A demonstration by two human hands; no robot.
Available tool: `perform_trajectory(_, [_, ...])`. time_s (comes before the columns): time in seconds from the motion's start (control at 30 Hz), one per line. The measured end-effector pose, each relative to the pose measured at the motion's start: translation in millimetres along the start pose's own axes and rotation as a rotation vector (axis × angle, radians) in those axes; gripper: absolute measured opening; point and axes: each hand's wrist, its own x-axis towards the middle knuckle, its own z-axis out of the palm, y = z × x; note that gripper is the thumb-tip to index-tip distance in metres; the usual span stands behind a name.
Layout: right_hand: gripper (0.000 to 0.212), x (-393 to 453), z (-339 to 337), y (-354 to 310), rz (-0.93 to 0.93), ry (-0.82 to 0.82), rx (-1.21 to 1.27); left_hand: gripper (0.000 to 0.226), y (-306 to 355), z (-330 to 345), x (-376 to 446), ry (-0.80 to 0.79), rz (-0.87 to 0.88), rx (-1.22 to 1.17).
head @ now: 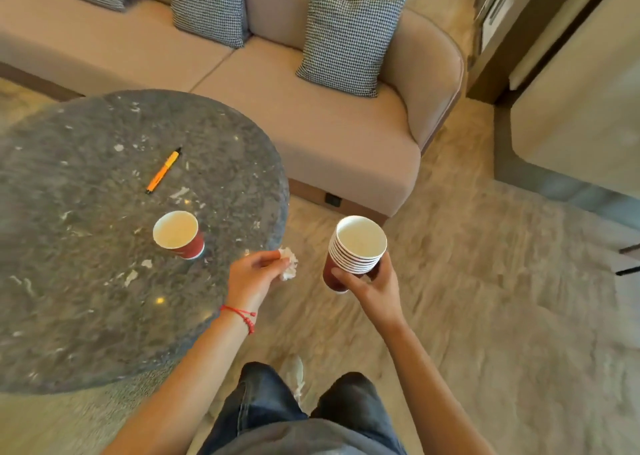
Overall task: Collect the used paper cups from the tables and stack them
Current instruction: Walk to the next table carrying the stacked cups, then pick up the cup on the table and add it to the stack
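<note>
We see a round table of dark grey speckled stone, polished and glossy, catching small glints of light. Near its right edge stands a paper cup, matt red outside, smooth cream inside. The stack of paper cups looks the same. The tissue is crumpled white paper. The pen is smooth orange plastic. The sofa is matt beige cloth, its cushions woven houndstooth cloth. The trousers look like dark denim.
</note>
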Motion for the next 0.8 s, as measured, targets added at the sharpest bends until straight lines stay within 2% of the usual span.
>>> perform_trajectory(0.17, [0.070,42,31,-10,-0.039,-0.162,-0.053,0.012,2,-12,16,0.106,0.028,-0.004])
perform_trajectory(0.33, [0.077,81,59,-24,-0.073,-0.358,-0.080,0.013,-2,-20,19,0.232,-0.009,-0.012])
perform_trajectory(0.67, [0.077,138,112,-45,-0.153,-0.797,-0.114,0.017,-7,-23,1,0.658,-0.061,-0.190])
perform_trajectory(0.8, [0.070,146,137,-56,-0.192,-0.905,-0.087,0.022,-6,-29,-5,0.784,-0.051,-0.264])
